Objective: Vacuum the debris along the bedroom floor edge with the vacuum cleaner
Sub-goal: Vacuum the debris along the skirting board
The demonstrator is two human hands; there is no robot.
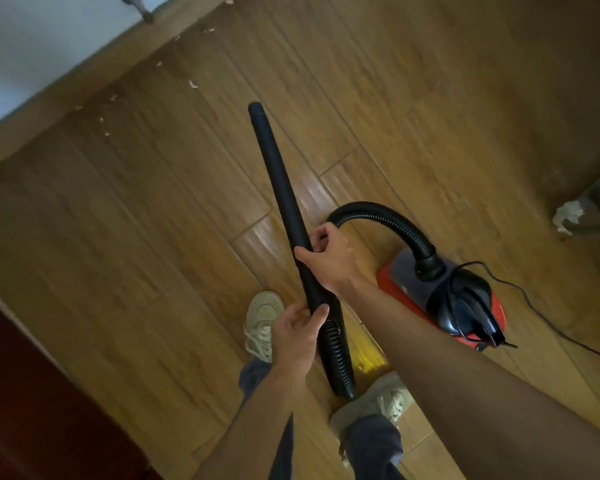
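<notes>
Wood-plank floor [430, 98] fills the view; skirting board [84, 84] runs diagonally at upper left; red-and-black vacuum cleaner [444, 299] sits on the floor at right, its ribbed hose [385, 216] arching over toward the black wand [278, 188]; wand tip points toward the skirting, stopping short of it; right hand [329, 261] grips the wand mid-length, fingers curled round it; left hand [298, 337] holds the wand's lower end at the hose joint, thumb pressed on, fingers wrapped; pale debris [193, 84] lies scattered along the skirting, apart from the tip.
</notes>
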